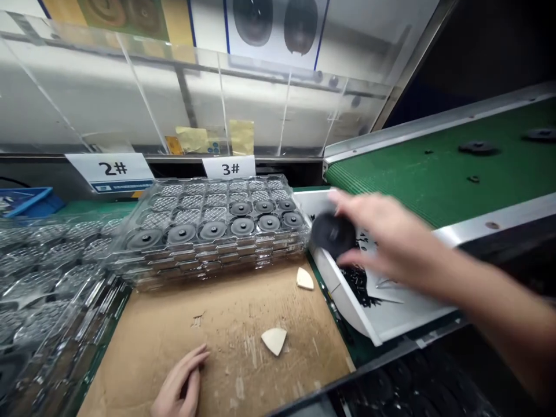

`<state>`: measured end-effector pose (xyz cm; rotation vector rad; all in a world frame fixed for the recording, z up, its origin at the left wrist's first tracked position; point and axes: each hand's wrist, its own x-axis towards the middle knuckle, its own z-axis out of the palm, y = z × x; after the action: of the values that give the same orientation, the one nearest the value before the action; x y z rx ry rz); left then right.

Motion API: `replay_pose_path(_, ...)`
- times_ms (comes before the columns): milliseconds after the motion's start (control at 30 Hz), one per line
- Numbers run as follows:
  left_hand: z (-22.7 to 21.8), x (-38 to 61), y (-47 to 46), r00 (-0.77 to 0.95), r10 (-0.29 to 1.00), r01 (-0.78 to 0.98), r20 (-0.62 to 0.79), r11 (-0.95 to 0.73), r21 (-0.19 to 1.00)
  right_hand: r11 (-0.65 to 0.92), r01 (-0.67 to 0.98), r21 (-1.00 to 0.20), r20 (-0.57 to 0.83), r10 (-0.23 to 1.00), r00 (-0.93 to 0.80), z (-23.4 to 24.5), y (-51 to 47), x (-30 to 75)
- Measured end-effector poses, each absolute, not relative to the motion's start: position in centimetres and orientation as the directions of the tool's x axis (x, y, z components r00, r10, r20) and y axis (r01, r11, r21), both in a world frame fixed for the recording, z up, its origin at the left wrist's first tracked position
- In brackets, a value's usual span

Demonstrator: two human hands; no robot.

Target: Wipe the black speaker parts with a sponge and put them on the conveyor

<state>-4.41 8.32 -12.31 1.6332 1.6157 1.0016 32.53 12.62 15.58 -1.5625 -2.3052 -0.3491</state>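
My right hand (382,231), smeared by motion, grips a black round disc-shaped part (333,234) between thumb and fingers. It is over the left edge of a white tray (417,324) with small black pieces (360,284) inside. On the cardboard sheet (226,313), my left hand (180,385) rests near the front edge, fingers loosely stretched and nothing in them. Similar black round parts fill the front row of the clear plastic tray stack (208,255), with several more in the second row at its right. Two cream-coloured wedge-shaped pieces, one nearer (274,340) and one farther (304,279), lie on the cardboard.
A green conveyor belt (412,168) on the right carries black parts (478,147). More clear trays (47,278) are stacked at left, near a blue bin (30,201). Labels "2#" (110,169) and "3#" (230,168) hang behind. A dark tray (408,382) sits front right.
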Motion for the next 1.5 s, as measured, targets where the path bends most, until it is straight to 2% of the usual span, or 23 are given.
replay_pose_path(33,-11.4,-3.6,7.9,-0.072,0.996,0.466,0.044,-0.005,0.885,0.517,0.853,-0.066,0.38,0.804,-0.458,13.2,10.4,30.4)
replay_pose_path(67,-10.3,-2.6,7.4,-0.112,0.994,0.39,-0.017,0.06,0.919,0.584,0.789,-0.192,0.34,0.793,-0.505,10.8,8.4,28.4)
replay_pose_path(100,-9.1,-1.5,6.7,-0.128,0.987,0.282,-0.097,0.13,0.951,0.584,0.737,-0.339,0.294,0.81,-0.507,8.6,6.5,26.8)
replay_pose_path(133,-7.8,-0.2,5.9,-0.067,0.98,0.145,-0.188,0.196,0.97,0.529,0.709,-0.467,0.275,0.849,-0.452,6.5,4.8,25.4)
replay_pose_path(200,-5.3,2.1,4.2,0.109,0.955,-0.159,-0.277,0.291,0.943,0.358,0.658,-0.662,0.208,0.932,-0.298,3.3,2.2,23.3)
replay_pose_path(267,-3.3,3.8,3.0,0.321,0.899,-0.345,-0.298,0.404,0.847,0.204,0.603,-0.772,0.143,0.979,-0.147,1.1,0.5,21.7)
replay_pose_path(333,-1.9,4.6,2.3,0.452,0.819,-0.406,-0.355,0.542,0.736,0.109,0.553,-0.826,0.097,0.994,-0.051,-0.2,-0.6,20.4)
replay_pose_path(400,-1.3,4.5,2.1,0.485,0.765,-0.436,-0.425,0.632,0.641,0.071,0.545,-0.835,0.083,0.997,-0.002,-0.7,-1.1,19.2)
replay_pose_path(467,-1.1,3.8,2.1,0.472,0.74,-0.468,-0.479,0.671,0.575,0.096,0.577,-0.811,0.105,0.994,-0.018,-0.8,-1.0,18.5)
replay_pose_path(567,-1.2,2.5,2.2,0.46,0.729,-0.544,-0.507,0.683,0.488,0.273,0.597,-0.755,0.198,0.962,-0.189,-1.1,-0.1,18.3)
replay_pose_path(633,-1.3,1.4,2.2,0.434,0.737,-0.623,-0.518,0.661,0.418,0.33,0.644,-0.69,0.229,0.944,-0.238,-2.2,1.0,18.7)
replay_pose_path(767,-1.8,-0.8,2.1,0.397,0.726,-0.737,-0.561,0.617,0.276,0.136,0.823,-0.552,0.165,0.985,-0.052,-6.7,3.4,19.9)
replay_pose_path(833,-2.0,-1.7,2.1,0.395,0.719,-0.76,-0.571,0.605,0.235,0.093,0.835,-0.543,0.133,0.991,-0.023,-9.0,4.3,20.2)
replay_pose_path(900,-2.3,-2.5,2.2,0.382,0.722,-0.771,-0.577,0.593,0.232,0.081,0.83,-0.551,0.114,0.993,-0.022,-10.4,4.9,20.4)
replay_pose_path(1000,-2.5,-3.0,2.2,0.337,0.747,-0.766,-0.573,0.571,0.294,0.045,0.813,-0.581,0.097,0.995,0.015,-10.5,5.6,20.4)
replay_pose_path(1167,-2.4,-3.5,2.3,0.274,0.793,-0.748,-0.544,0.531,0.398,-0.022,0.722,-0.691,0.03,0.998,0.058,-8.1,4.8,18.4)
replay_pose_path(1367,-2.4,-3.4,2.6,0.254,0.814,-0.735,-0.522,0.514,0.443,-0.04,0.557,-0.83,-0.079,0.996,-0.046,-5.0,2.8,15.2)
replay_pose_path(1467,-2.1,-2.4,2.9,0.269,0.824,-0.723,-0.499,0.515,0.46,-0.003,0.515,-0.857,-0.003,1.0,0.001,-1.2,3.3,14.3)
replay_pose_path(1500,-1.9,-1.9,2.9,0.278,0.829,-0.719,-0.485,0.515,0.467,0.086,0.503,-0.86,0.098,0.995,-0.004,0.3,3.6,14.0)
